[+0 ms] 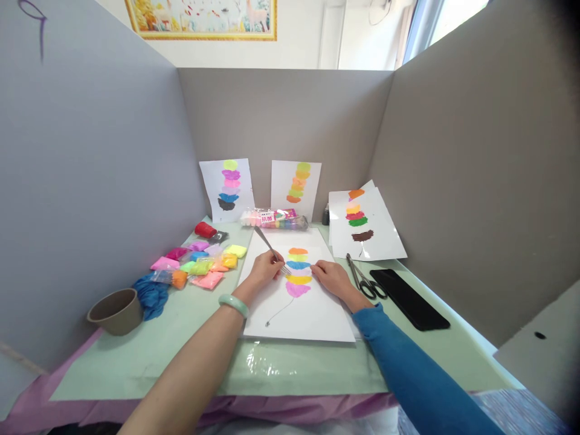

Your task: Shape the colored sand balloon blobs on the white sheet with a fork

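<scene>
In the head view, the left hand (264, 269) is closed around a fork (264, 238), gripping it low on the handle, so part of the metal is hidden by the fingers. Its tines meet the left end of the stacked colour bands (299, 280), near the lavender strip; whether they press in or only rest there is hard to make out. The stack has 6 bands, on a white sheet (312, 320) at the middle of the table, with a thin drawn line trailing below.

The right hand (332, 277) lies on the sheet's right side, fingertips at the right end of the blue and lavender bands; I cannot tell whether they pinch anything. Both forearms are cut off by the lower edge; the left wears a bangle (234, 306), the right a blue sleeve (408, 362).

A plastic packet (276, 219) lies at the sheet's far edge, its small print too fine to read. A dark bottle (326, 215) is partly covered by the right-hand papers (385, 235). Scissors (357, 279) lie beside a black phone-like slab (408, 299). The framed picture (203, 21) is cropped at the top.
</scene>
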`<state>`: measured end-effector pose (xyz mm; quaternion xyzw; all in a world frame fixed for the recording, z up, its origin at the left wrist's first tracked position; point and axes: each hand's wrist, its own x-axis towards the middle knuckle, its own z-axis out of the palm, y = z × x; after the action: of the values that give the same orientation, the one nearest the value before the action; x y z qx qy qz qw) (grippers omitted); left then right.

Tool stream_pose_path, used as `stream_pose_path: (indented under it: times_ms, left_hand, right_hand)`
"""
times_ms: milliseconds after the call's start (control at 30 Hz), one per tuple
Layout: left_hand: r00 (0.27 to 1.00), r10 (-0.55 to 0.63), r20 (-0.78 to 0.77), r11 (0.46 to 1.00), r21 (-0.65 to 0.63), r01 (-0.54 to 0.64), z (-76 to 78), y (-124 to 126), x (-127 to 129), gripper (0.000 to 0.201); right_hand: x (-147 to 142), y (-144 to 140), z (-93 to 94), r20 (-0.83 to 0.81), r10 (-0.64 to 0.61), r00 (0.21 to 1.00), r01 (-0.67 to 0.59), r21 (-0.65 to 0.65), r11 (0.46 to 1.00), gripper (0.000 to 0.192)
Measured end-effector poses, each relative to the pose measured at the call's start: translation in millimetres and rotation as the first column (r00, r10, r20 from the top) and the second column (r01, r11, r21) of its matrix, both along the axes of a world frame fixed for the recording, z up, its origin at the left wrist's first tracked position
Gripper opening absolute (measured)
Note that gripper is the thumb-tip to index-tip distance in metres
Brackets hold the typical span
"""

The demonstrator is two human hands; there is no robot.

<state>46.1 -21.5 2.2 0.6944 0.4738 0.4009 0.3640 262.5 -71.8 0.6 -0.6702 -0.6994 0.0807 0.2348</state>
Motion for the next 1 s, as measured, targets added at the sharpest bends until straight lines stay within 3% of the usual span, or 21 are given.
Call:
stream_pose_path:
  times_ms: [300,533,833,1000]
  left_hand:
    - [0.991,0.048,-0.128,0.999,0.017,-0.046,8.0,-7.5,1.3,0.01]
    - [0.997,0.052,-0.062,0.999,0.014,-0.052,1.4,0.4,-1.8,0.009]
    - [0.988,0.081,-0.134,0.997,0.0,-0.082,10.8,-9.1,2.1,0.01]
    - [0.991,0.097,-0.097,0.995,-0.02,-0.099,8.1,-3.8,-0.9,0.012]
  right_hand:
    - [0.3,0.7,-1.4,0.001,-0.001,1.0,0.001,0.014,1.0,0.031]
    - [0.0,0.2,0.0,-0.003,-0.001,1.0,0.001,-0.001,1.0,0.031]
    - [-0.8,-1.8,2.0,-0.005,-0.001,1.0,0.001,-0.006,1.0,0.031]
    - [0.0,-1.3,1.4,-0.015,0.005,1.0,-0.006,-0.005,1.0,0.032]
